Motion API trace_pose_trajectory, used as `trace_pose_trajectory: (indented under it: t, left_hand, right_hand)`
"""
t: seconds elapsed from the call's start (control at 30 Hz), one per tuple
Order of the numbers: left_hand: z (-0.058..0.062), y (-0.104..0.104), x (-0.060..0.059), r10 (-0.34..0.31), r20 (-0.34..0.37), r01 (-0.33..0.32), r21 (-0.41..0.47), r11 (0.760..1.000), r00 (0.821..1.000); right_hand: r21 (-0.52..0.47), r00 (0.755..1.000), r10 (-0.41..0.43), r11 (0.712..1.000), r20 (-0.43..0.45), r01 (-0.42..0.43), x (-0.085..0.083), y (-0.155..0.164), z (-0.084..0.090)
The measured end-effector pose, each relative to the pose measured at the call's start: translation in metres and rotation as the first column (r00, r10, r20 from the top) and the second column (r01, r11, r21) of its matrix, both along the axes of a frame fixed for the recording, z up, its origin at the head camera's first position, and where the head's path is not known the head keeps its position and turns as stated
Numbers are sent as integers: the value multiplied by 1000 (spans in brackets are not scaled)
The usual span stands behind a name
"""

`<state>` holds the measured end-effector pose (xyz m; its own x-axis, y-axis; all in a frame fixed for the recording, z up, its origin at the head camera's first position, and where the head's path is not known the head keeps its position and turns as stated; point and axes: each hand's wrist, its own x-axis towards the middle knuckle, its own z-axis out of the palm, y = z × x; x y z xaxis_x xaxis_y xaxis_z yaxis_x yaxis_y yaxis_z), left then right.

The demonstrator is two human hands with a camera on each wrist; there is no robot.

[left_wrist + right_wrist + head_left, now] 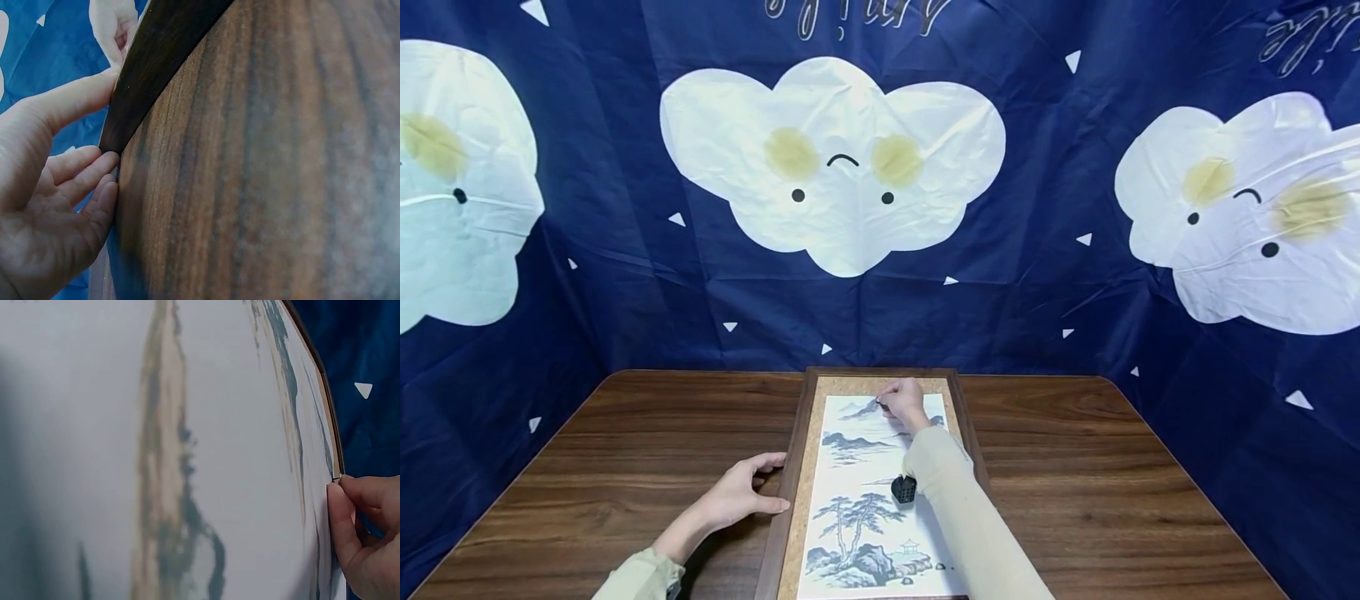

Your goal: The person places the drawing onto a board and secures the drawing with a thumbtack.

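Pale beige long sleeves (970, 517) (small black wrist device (904, 489)).

Makeshift recording booth: navy cloud-print backdrop (865, 167) draped on 3 sides around wooden table (647, 433).
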<state>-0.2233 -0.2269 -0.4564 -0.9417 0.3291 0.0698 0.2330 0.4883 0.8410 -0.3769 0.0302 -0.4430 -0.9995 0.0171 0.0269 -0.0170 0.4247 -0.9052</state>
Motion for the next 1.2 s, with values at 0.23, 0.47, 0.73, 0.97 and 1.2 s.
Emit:
trace_pose_trajectory:
  t: [0.23, 0.47, 0.73, 0.97, 1.2]
  left_hand:
    - [0, 1, 0, -1, 4, 1, -1, 1000, 1000]
    - [-1, 2, 1, 1, 5, -1, -5, 1000, 1000]
    - [-1, 2, 0, 12, 6, -12, -14, 1000, 1000]
    - [-2, 2, 0, -10, 12, 10, 0, 1000, 1000]
    - [0, 0, 1, 6, 8, -6, -1, 1000, 1000]
  right_hand:
    - [-25, 1000, -20, 999, -2, 20, 2, 0, 0]
    - [-36, 998, -56, 998, 6, 56, 1, -1, -2]
    - [-7, 998, -59, 998, -22, 59, 1, -2, -3]
    - [96, 994, -81, 991, -80, 88, 3, -2, -1]
    - [211, 988, 30, 977, -154, 3, 1, 0, -2]
